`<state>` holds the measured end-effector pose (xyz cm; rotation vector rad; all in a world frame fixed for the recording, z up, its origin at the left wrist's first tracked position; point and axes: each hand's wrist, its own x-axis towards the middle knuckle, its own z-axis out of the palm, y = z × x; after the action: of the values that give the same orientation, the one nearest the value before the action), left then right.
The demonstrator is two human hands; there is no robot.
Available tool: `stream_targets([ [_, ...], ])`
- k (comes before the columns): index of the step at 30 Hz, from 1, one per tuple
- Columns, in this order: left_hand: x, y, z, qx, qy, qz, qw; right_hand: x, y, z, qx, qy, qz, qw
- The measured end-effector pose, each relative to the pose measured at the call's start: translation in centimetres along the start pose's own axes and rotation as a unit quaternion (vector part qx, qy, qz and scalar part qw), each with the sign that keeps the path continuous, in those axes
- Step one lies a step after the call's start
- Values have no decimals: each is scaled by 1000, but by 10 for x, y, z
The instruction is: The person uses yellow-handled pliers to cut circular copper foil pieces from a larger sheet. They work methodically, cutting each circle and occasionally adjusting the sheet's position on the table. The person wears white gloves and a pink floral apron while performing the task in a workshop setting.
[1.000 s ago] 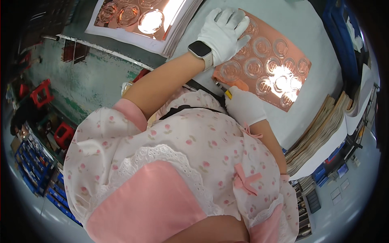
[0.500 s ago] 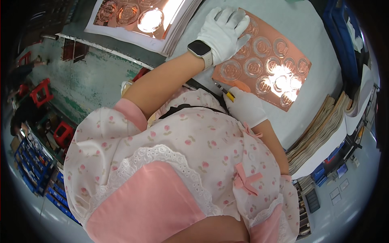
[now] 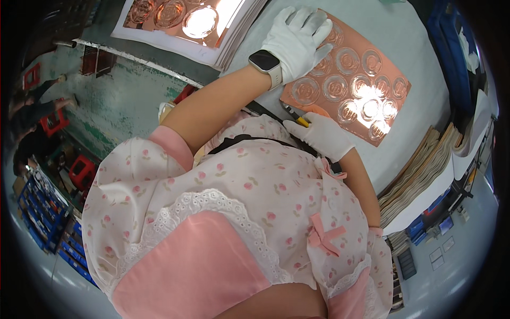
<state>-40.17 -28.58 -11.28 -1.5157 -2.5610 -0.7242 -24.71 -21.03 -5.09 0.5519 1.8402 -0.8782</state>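
A shiny copper-coloured sheet with several round embossed rings lies on the pale work surface. My left hand, in a white glove, rests with spread fingers on the sheet's left edge. At the near edge my right hand, also gloved, is closed round a yellow-and-black utility knife. Its grey tip end points up-left, beside the sheet's near left corner. Whether the tip touches the sheet, I cannot tell. An orange patch shows just above my right fingers.
A paper stack topped by another copper sheet sits at the upper left. Thick layered sheets stand along the right edge, with a blue padded item beyond. Red stools, blue racks and people are at the left.
My right hand has shifted slightly and turned, with the knife now lying nearer the sheet's corner. My left hand stays on the sheet. More of a person shows at the far left.
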Motion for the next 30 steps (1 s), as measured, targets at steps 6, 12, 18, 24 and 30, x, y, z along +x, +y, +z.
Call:
stream_targets([
  [6, 0, 0, -1, -7, 9, -5, 1000, 4, 2, 2, -3, 24, -16, 1000],
  [12, -1, -1, 0, -11, 9, -2, 1000, 17, 21, 13, -82, 56, -162, 982],
  [18, 0, -1, 0, -8, -3, -4, 1000, -3, -2, 4, -110, -1, -60, 992],
  [24, 0, 0, 0, -7, -3, -5, 1000, 9, 19, 16, -125, 84, -71, 986],
  [30, 1, -1, -1, -11, 2, -7, 1000, -1, 5, 8, -133, 48, -74, 987],
])
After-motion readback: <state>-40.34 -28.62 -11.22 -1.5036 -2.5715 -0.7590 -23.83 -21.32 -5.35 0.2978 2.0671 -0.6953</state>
